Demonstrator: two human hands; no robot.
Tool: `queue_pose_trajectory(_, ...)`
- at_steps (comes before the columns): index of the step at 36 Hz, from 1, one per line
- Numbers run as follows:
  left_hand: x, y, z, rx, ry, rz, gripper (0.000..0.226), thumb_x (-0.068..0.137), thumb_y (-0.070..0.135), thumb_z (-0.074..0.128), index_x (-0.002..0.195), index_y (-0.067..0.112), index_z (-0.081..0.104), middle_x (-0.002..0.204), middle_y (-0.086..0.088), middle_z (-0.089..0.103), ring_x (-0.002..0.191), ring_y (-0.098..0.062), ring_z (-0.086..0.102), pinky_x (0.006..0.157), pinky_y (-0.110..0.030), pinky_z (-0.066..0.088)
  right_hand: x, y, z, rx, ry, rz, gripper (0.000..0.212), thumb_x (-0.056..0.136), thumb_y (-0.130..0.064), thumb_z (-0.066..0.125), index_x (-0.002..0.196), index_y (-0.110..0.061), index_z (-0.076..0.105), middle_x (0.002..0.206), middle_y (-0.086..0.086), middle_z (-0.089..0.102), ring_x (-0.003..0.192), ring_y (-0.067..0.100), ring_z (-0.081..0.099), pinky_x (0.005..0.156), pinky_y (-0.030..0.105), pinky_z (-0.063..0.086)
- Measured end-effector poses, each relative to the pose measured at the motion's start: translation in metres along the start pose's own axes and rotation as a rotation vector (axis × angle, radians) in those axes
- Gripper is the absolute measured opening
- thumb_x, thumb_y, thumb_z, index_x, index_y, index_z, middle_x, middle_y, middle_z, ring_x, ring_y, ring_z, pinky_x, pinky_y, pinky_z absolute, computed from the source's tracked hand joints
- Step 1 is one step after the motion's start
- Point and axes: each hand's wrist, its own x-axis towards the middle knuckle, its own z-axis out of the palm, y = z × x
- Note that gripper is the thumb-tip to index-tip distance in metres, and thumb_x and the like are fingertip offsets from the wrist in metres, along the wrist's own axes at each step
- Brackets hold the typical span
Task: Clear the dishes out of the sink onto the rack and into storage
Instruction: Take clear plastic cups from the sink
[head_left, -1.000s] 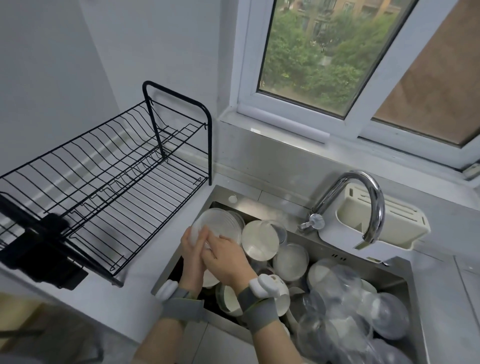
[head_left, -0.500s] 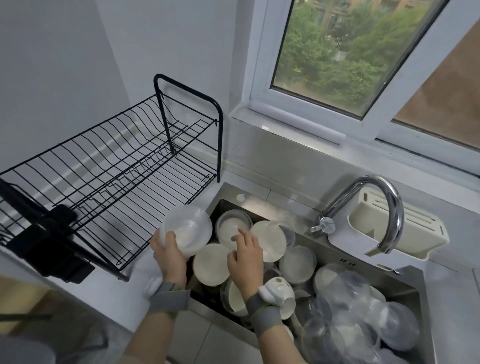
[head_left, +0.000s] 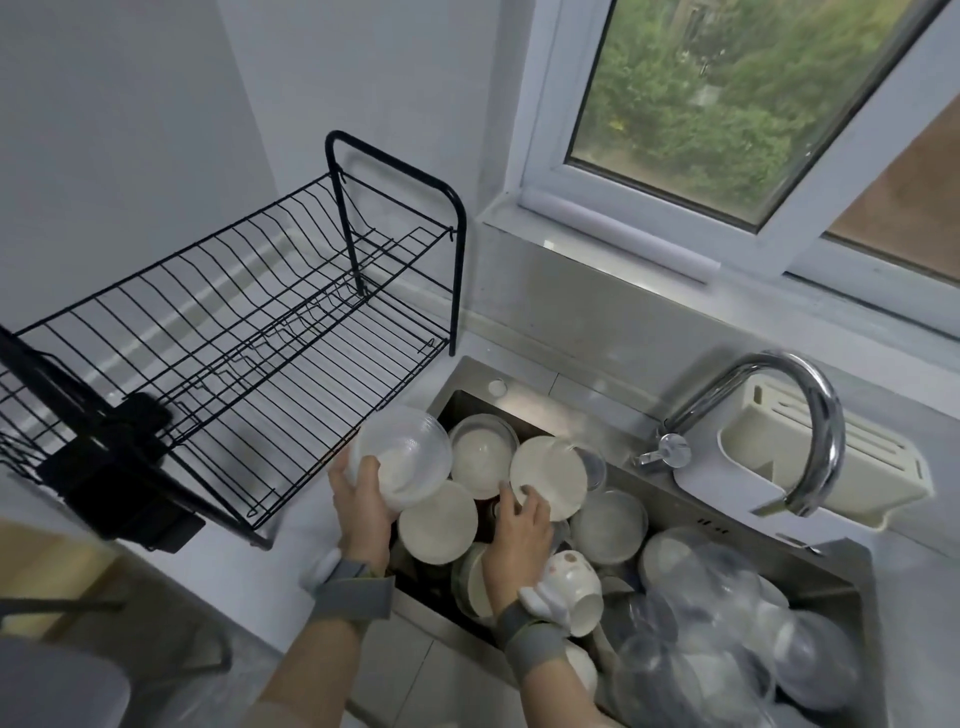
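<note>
Head view
Rack: the black wire rack (head_left: 234, 332) fills the left of the frame, on the pale surface (head_left: 249, 561) beside the sink; both tiers show bare wire, with no dish on them that I can see.
Rack holder: a black holder (head_left: 119, 467) hangs at the rack's near end, lower left; what is inside it cannot be made out.
Sink: the steel sink (head_left: 841, 582) runs from centre to lower right and is crowded with dishes.
Left hand: the left hand (head_left: 363, 504) holds a clear plastic bowl (head_left: 402, 454), fingers curled round its lower rim, the bowl lifted at the sink's left edge, near the rack's corner but not on it.
Right hand: the right hand (head_left: 522, 519) reaches into the pile with its fingers curled over the near edge of a white plate (head_left: 548, 475); whether it grips or only touches the plate, I cannot tell.
Left in the sink: white bowls (head_left: 483, 460) and plates at centre, a patterned mug (head_left: 574, 582) by the right wrist, and a heap of clear plastic bowls (head_left: 727, 623) at lower right.
Around: a curved tap (head_left: 779, 421) and a cream holder (head_left: 831, 467) behind it at right; a window above.
Progress: by my reading, barely begun; one bowl is on its way out, nothing is racked or stored yet, and nearly the whole pile is left.
</note>
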Motion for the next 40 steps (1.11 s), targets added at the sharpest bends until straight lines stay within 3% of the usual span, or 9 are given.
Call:
queue_pose_trajectory(3, 0.0, 0.0, 0.0, 0.016, -0.004, -0.004, 0.066, 0.072, 0.039, 0.052, 0.136, 0.03, 0.036, 0.122, -0.008, 0.055, 0.11, -0.03, 0.055, 0.09, -0.057, 0.051, 0.001, 0.005, 0.0, 0.014, -0.024, 0.206, 0.072, 0.087, -0.01, 0.062, 0.149, -0.03, 0.032, 0.156, 0.015, 0.027, 0.141, 0.037, 0.029, 0.104, 0.049, 0.035)
queue_pose_trajectory(6, 0.0, 0.0, 0.002, 0.014, -0.013, -0.009, 0.061, 0.077, 0.037, 0.052, 0.135, 0.032, 0.036, 0.123, -0.008, 0.054, 0.108, -0.028, 0.056, 0.086, -0.055, 0.053, 0.005, 0.023, 0.006, -0.054, -0.165, 0.257, 0.088, 0.089, -0.022, 0.056, 0.153, -0.031, -0.004, 0.159, 0.004, 0.009, 0.145, 0.029, 0.013, 0.111, 0.044, 0.024)
queue_pose_trajectory(10, -0.001, -0.004, 0.006, 0.056, -0.023, -0.013, 0.051, 0.089, 0.031, 0.052, 0.137, 0.031, 0.035, 0.126, -0.008, 0.051, 0.11, -0.029, 0.054, 0.081, -0.05, 0.053, 0.006, 0.031, -0.002, -0.068, -0.185, 0.273, 0.078, 0.082, -0.044, 0.062, 0.148, -0.031, 0.022, 0.137, 0.0, 0.041, 0.13, 0.022, 0.033, 0.102, 0.04, 0.027)
queue_pose_trajectory(14, -0.004, -0.007, 0.011, 0.112, -0.046, -0.053, 0.067, 0.075, 0.042, 0.056, 0.138, 0.033, 0.036, 0.134, -0.009, 0.046, 0.116, -0.033, 0.051, 0.087, -0.052, 0.051, 0.009, 0.028, -0.015, 0.044, -0.183, 0.255, 0.051, 0.071, -0.05, 0.07, 0.111, -0.027, 0.049, 0.11, -0.005, 0.062, 0.113, 0.019, 0.05, 0.095, 0.038, 0.028)
queue_pose_trajectory(18, -0.007, -0.012, 0.011, 0.212, -0.054, -0.02, 0.069, 0.073, 0.05, 0.06, 0.137, 0.039, 0.037, 0.134, -0.004, 0.041, 0.111, -0.027, 0.047, 0.093, -0.053, 0.05, 0.013, 0.009, -0.038, 0.51, -0.077, 0.238, 0.035, 0.07, -0.041, 0.075, 0.091, -0.022, 0.054, 0.071, -0.008, 0.06, 0.079, 0.022, 0.06, 0.07, 0.031, 0.043)
queue_pose_trajectory(20, -0.007, -0.014, 0.012, 0.261, -0.053, 0.008, 0.069, 0.076, 0.053, 0.062, 0.139, 0.04, 0.036, 0.131, -0.001, 0.038, 0.111, -0.025, 0.045, 0.096, -0.053, 0.048, 0.017, -0.002, -0.051, 0.561, 0.044, 0.18, 0.027, 0.076, -0.038, 0.072, 0.081, -0.021, 0.051, 0.059, -0.01, 0.052, 0.067, 0.019, 0.056, 0.061, 0.03, 0.043)
queue_pose_trajectory(26, -0.009, -0.017, 0.012, 0.299, -0.074, 0.033, 0.072, 0.08, 0.052, 0.068, 0.142, 0.035, 0.035, 0.137, -0.003, 0.035, 0.11, -0.022, 0.042, 0.098, -0.052, 0.047, 0.018, -0.029, -0.074, 0.55, 0.246, -0.202, 0.019, 0.091, -0.028, 0.059, 0.079, -0.017, 0.049, 0.075, -0.006, 0.053, 0.067, 0.012, 0.051, 0.058, 0.029, 0.045)
queue_pose_trajectory(35, -0.023, -0.012, 0.017, 0.172, -0.086, 0.035, 0.092, 0.07, 0.082, 0.045, 0.145, 0.029, 0.034, 0.142, -0.009, 0.042, 0.121, -0.026, 0.048, 0.097, -0.049, 0.048, -0.006, -0.059, -0.06, 0.394, -0.101, -0.463, 0.023, 0.101, -0.033, 0.038, 0.089, -0.015, 0.046, 0.074, 0.006, 0.062, 0.065, 0.025, 0.057, 0.059, 0.039, 0.043)
queue_pose_trajectory(40, -0.026, -0.009, 0.011, 0.15, -0.164, 0.017, 0.098, 0.063, 0.083, 0.056, 0.144, 0.033, 0.031, 0.141, -0.005, 0.035, 0.118, -0.024, 0.05, 0.084, -0.043, 0.055, -0.007, -0.056, -0.063, 0.422, -0.137, -0.481, 0.023, 0.099, -0.039, 0.041, 0.099, -0.017, 0.051, 0.081, 0.002, 0.067, 0.07, 0.023, 0.061, 0.062, 0.037, 0.046)
